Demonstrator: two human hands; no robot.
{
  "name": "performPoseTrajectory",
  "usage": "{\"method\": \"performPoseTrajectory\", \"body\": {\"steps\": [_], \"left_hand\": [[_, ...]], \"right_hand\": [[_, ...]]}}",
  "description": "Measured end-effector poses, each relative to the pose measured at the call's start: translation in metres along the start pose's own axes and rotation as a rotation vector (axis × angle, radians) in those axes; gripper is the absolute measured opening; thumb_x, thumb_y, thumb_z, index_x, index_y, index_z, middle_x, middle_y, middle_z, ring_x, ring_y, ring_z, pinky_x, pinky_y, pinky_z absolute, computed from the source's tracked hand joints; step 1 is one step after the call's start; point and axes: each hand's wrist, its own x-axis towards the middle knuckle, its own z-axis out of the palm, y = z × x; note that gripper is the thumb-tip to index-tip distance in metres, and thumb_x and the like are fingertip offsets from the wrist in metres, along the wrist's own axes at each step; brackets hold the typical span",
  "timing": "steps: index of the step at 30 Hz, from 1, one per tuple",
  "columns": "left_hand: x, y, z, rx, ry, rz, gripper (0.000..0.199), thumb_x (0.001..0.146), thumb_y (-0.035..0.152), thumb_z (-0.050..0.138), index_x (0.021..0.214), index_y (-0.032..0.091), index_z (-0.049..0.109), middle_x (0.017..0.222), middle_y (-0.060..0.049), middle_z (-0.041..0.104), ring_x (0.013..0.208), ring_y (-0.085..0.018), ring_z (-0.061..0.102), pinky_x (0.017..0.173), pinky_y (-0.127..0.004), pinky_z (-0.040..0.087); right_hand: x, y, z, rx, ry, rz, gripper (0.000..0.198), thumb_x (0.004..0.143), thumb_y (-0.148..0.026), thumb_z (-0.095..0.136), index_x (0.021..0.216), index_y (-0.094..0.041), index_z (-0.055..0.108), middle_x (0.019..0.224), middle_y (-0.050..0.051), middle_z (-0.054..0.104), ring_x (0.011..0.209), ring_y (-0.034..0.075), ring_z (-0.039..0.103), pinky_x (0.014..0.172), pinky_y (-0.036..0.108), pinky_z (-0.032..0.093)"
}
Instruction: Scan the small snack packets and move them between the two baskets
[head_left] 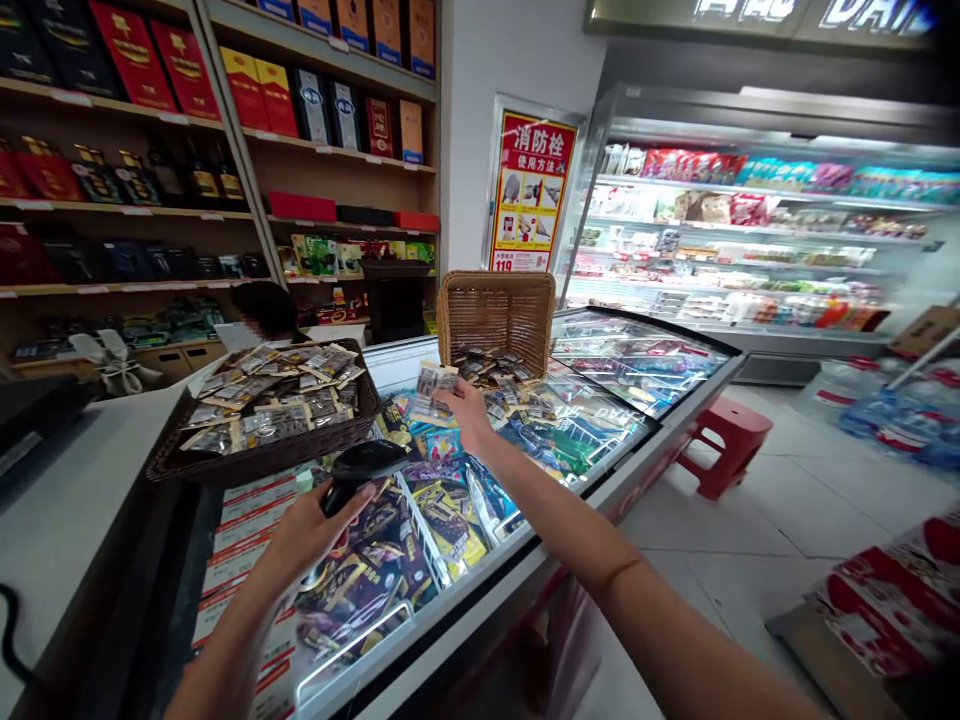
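Note:
My left hand is wrapped round the handle of a black barcode scanner, held over the glass top of a chest freezer. Between the fingers of my right hand is a small flat packet with a printed label. Just behind that hand, a tan wicker basket lies tipped on its side, with similar packets spilling from its mouth onto the glass. To the left stands a dark brown woven tray, heaped with more packets.
Price labels line the freezer's left side beside a white counter. Behind, another person's head shows in front of shelves of boxes. A red stool and water bottles stand on the floor at right, near a lit refrigerated display.

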Motion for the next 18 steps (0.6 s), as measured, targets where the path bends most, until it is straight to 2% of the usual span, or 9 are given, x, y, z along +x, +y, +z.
{"method": "performPoseTrajectory", "body": {"steps": [2,4,7,9,11,13,16,18], "left_hand": [[-0.002,0.003,-0.001,-0.038,0.0,0.002,0.079,0.056,0.103,0.071,0.074,0.026,0.061,0.049,0.001,0.059,0.05,-0.022,0.059,0.054,-0.032,0.047],[-0.005,0.005,-0.002,-0.083,0.007,0.011,0.078,0.055,0.1,0.076,0.073,0.026,0.06,0.05,0.002,0.057,0.05,-0.019,0.056,0.054,-0.031,0.046],[-0.01,0.009,-0.004,-0.107,0.018,0.016,0.075,0.056,0.095,0.081,0.07,0.025,0.058,0.051,0.003,0.054,0.049,-0.015,0.049,0.051,-0.028,0.041],[-0.014,0.013,-0.005,-0.103,0.021,0.025,0.072,0.06,0.092,0.081,0.07,0.025,0.058,0.051,0.003,0.054,0.05,-0.015,0.047,0.051,-0.027,0.039],[-0.017,0.016,-0.006,-0.085,0.023,0.039,0.07,0.065,0.09,0.08,0.07,0.024,0.058,0.051,0.002,0.055,0.051,-0.015,0.047,0.051,-0.026,0.037],[-0.019,0.018,-0.005,-0.067,0.021,0.05,0.068,0.069,0.09,0.077,0.07,0.024,0.059,0.051,0.002,0.056,0.051,-0.014,0.046,0.052,-0.026,0.035],[-0.017,0.017,-0.004,-0.051,-0.001,0.042,0.069,0.068,0.091,0.075,0.071,0.023,0.062,0.051,0.001,0.056,0.051,-0.014,0.045,0.052,-0.026,0.033],[-0.015,0.016,-0.003,-0.05,-0.033,0.027,0.07,0.063,0.092,0.078,0.07,0.024,0.061,0.05,0.002,0.055,0.05,-0.014,0.044,0.051,-0.027,0.033]], "right_hand": [[-0.007,0.013,-0.011,0.041,0.027,0.034,0.024,0.087,-0.032,0.081,0.11,-0.025,0.077,0.113,0.003,0.082,0.114,0.022,0.074,0.095,0.031,0.06],[-0.01,0.026,-0.015,0.089,-0.008,0.161,0.032,0.087,-0.035,0.084,0.117,-0.028,0.074,0.11,0.002,0.082,0.111,0.023,0.076,0.092,0.034,0.062],[-0.008,0.039,-0.019,0.097,-0.184,0.385,0.051,0.074,-0.033,0.098,0.116,-0.026,0.07,0.094,0.001,0.079,0.088,0.024,0.078,0.077,0.037,0.065],[-0.006,0.043,-0.025,0.028,-0.294,0.444,0.06,0.063,-0.025,0.103,0.113,-0.023,0.071,0.086,-0.001,0.075,0.077,0.022,0.075,0.069,0.035,0.063],[-0.004,0.044,-0.032,-0.081,-0.314,0.41,0.065,0.055,-0.015,0.105,0.111,-0.021,0.072,0.082,-0.003,0.073,0.071,0.021,0.072,0.065,0.032,0.059],[-0.001,0.041,-0.039,-0.164,-0.245,0.323,0.066,0.05,-0.011,0.105,0.107,-0.02,0.074,0.078,-0.004,0.071,0.069,0.019,0.069,0.064,0.029,0.055],[0.002,0.035,-0.046,-0.156,-0.12,0.231,0.06,0.05,-0.019,0.107,0.101,-0.019,0.076,0.075,-0.005,0.069,0.07,0.016,0.065,0.066,0.028,0.051],[0.003,0.029,-0.049,-0.101,-0.124,0.228,0.057,0.05,-0.027,0.109,0.096,-0.02,0.076,0.073,-0.006,0.067,0.07,0.016,0.064,0.067,0.028,0.05]]}}
